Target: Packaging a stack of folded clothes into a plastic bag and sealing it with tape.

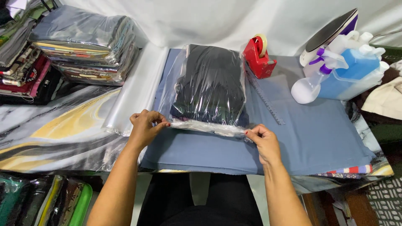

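Forearms: both reach up from the bottom edge; elbows cut off.
Hidden: dark folded garment (211,81) blurred by glare on its clear plastic bag (180,71).
Bag: on blue tabletop (318,138), just beyond both hands, near edge between them.
Left hand (144,127): fingers pinched on bag's near-left corner.
Right hand (263,140): fingertips pinched on near-right corner.
Beyond right hand: red tape dispenser (258,56).

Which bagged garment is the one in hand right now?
The dark garment in the clear bag on the blue cloth; both hands pinch its near edge. The others sit stacked far left.
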